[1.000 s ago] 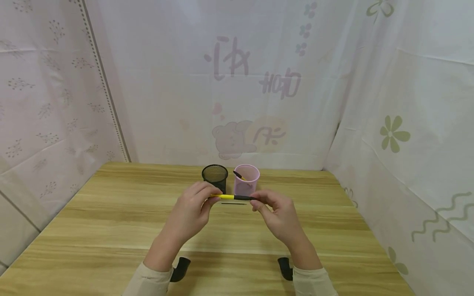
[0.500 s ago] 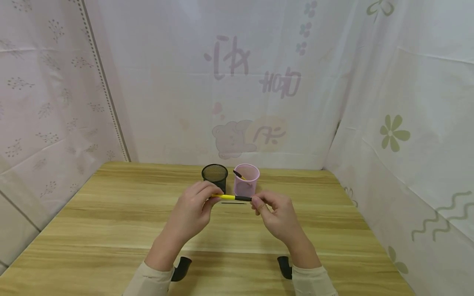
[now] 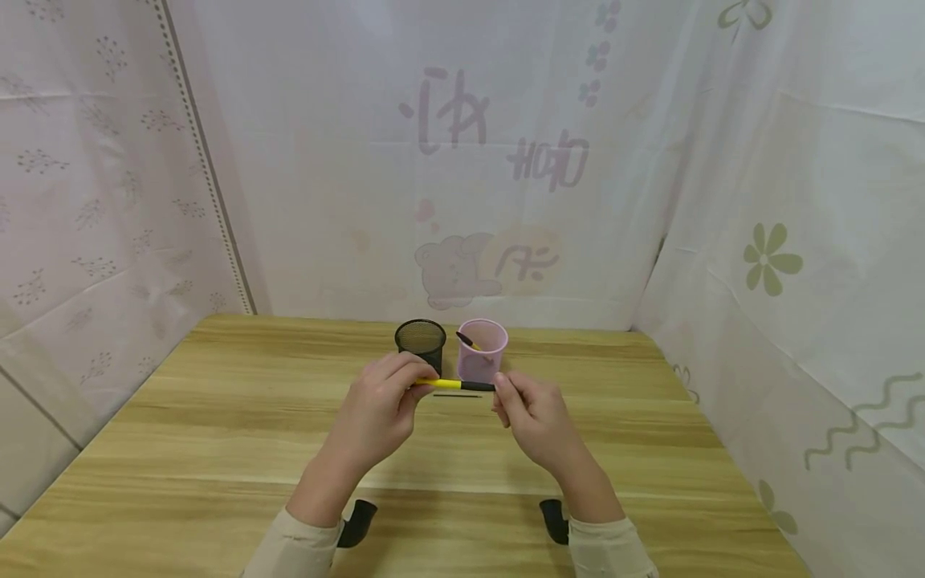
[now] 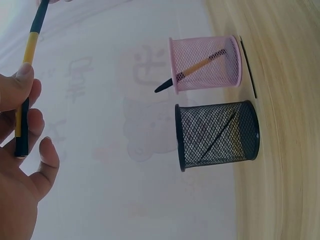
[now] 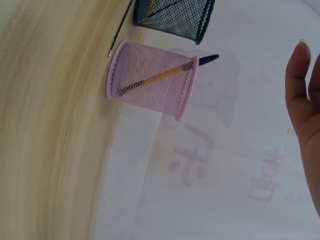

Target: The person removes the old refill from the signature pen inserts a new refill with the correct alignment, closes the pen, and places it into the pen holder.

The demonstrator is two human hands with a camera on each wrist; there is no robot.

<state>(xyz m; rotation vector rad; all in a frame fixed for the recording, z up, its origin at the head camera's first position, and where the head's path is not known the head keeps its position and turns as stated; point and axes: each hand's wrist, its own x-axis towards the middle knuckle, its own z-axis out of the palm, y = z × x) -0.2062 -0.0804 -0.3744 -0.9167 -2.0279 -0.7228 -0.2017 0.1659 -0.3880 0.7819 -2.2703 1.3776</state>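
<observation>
A yellow-and-black pen (image 3: 442,384) is held level between both hands above the table. My left hand (image 3: 379,409) pinches its yellow barrel; in the left wrist view the pen's black rear end (image 4: 22,142) lies across the curled fingers. With thumb and fingers my right hand (image 3: 538,417) pinches the black front end. In the right wrist view only part of the right hand (image 5: 306,95) shows, and the pen is out of sight. On the table below the pen lies a thin dark pen refill (image 3: 458,396).
Behind the hands stand a black mesh pen cup (image 3: 420,337) and a pink mesh pen cup (image 3: 482,365). The pink one holds another yellow-and-black pen (image 4: 197,66). A thin dark stick (image 4: 218,136) leans inside the black cup. Patterned curtains (image 3: 325,201) enclose the wooden table (image 3: 253,417).
The right thumb has moved up and forward over the pen's black end. The left hand keeps its pinch almost unmoved, and the cups and refill stay in place.
</observation>
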